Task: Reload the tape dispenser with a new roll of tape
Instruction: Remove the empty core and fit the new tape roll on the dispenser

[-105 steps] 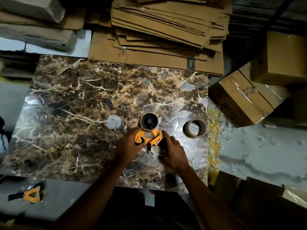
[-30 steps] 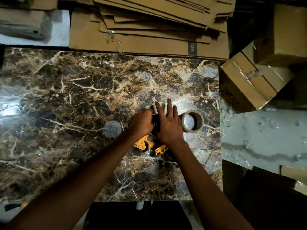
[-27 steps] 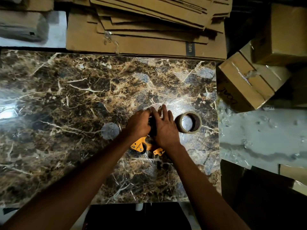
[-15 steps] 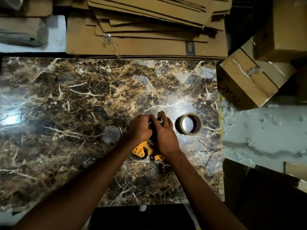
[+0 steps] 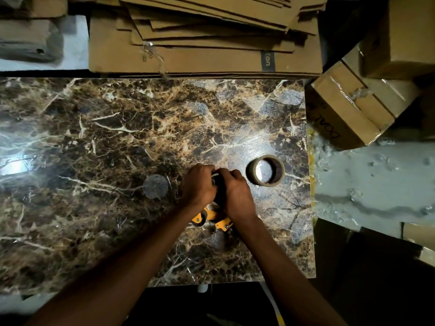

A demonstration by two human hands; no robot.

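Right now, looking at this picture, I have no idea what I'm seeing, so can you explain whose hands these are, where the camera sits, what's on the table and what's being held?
No machine here: a person works with two bare hands. The one picture comes from a wide-angle camera worn on their head, looking forward and down, so the arms reach in from the bottom edge.

The left hand and right hand both curl around the black round part of an orange tape dispenser lying on a marble-patterned table. The grip hides most of it; only its orange end shows near the wrists.

A roll of tape lies flat to the right, apart from the hands, untouched. Beyond the table is a stack of flattened cardboard; taped boxes sit at the right.
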